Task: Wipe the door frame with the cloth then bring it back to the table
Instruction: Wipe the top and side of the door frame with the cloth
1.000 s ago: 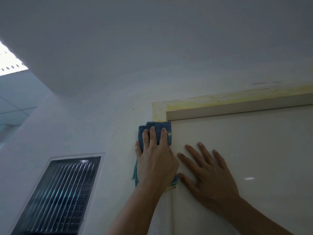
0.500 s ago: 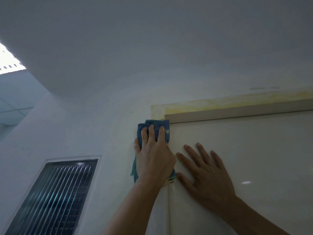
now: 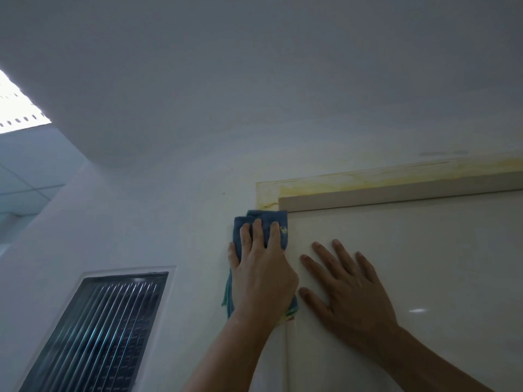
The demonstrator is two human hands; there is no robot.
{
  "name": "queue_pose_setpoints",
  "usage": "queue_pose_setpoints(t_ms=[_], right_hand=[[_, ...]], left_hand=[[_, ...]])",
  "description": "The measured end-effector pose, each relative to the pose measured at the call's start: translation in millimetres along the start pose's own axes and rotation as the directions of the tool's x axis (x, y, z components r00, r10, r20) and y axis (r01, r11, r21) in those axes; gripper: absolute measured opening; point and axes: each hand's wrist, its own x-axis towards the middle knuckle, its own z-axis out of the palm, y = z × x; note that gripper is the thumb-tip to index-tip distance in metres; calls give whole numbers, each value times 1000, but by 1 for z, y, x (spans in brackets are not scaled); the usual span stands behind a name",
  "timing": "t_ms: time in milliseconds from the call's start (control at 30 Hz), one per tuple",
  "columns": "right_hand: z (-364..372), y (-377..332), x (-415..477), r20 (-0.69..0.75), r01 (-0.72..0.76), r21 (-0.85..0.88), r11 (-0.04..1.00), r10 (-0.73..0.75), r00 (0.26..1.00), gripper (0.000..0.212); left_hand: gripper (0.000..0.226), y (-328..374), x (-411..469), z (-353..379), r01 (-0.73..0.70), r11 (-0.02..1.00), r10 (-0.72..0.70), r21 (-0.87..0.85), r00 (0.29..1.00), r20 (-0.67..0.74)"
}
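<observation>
A folded blue cloth [image 3: 261, 220] is pressed flat against the left upright of the door frame [image 3: 268, 196], just below its yellow-stained top left corner. My left hand [image 3: 261, 274] lies over the cloth and holds it to the frame, so that only the cloth's top and a bit of its lower edge show. My right hand [image 3: 343, 284] rests flat with fingers spread on the glossy cream door [image 3: 410, 250], right beside the left hand. The frame's top rail [image 3: 396, 190] runs off to the right.
A white wall [image 3: 175, 210] lies left of the frame, with a ribbed glass window [image 3: 99, 329] low on the left. The ceiling [image 3: 254, 66] is close above, and a bright ceiling light [image 3: 17, 111] sits at the far left edge.
The view has tilted a little, so the frame sits lower in the picture. My left hand with the cloth has stayed just under the top corner; the right hand has kept its place on the door.
</observation>
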Motion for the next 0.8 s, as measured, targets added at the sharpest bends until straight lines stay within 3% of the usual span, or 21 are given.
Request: queue_pose_setpoints(t_ms=[633, 800], right_hand=[[-2, 2, 11, 9, -11, 1, 1000, 11, 1000, 69], [-3, 5, 8, -1, -11, -7, 1000, 11, 1000, 69]], left_hand=[[69, 4, 55, 2, -11, 1000, 11, 6, 998, -55], [69, 1, 28, 6, -20, 1000, 21, 13, 998, -61]])
